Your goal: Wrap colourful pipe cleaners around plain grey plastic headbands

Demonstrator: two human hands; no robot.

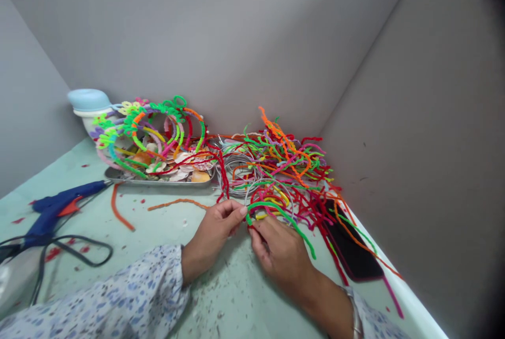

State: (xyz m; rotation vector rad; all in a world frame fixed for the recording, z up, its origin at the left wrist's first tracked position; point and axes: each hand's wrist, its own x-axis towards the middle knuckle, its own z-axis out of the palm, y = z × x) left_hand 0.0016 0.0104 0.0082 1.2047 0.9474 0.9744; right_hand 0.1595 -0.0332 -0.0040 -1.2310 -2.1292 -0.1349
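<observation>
Above the near part of the table, my left hand [216, 228] pinches one end of a green pipe cleaner [294, 221]. Beside it my right hand [281, 249] is closed at the same spot, fingertips on a short red and green wrapped bit. The pipe cleaner's free end arches over my right hand and hangs down to the right. Behind my fingers shows a thin wire hoop [293, 203] with yellow and red bits near it; whether the held bit belongs to that hoop is hidden. More bare wire hoops [235, 190] lie just beyond.
A heap of coloured pipe cleaners [292, 155] covers the back right, spilling over a phone [351, 247]. Wrapped hoops with flowers [152, 123] rest on a tray [177, 183] of shells beside a blue-lidded container [90, 101]. A blue glue gun [63, 202] with its cord lies left.
</observation>
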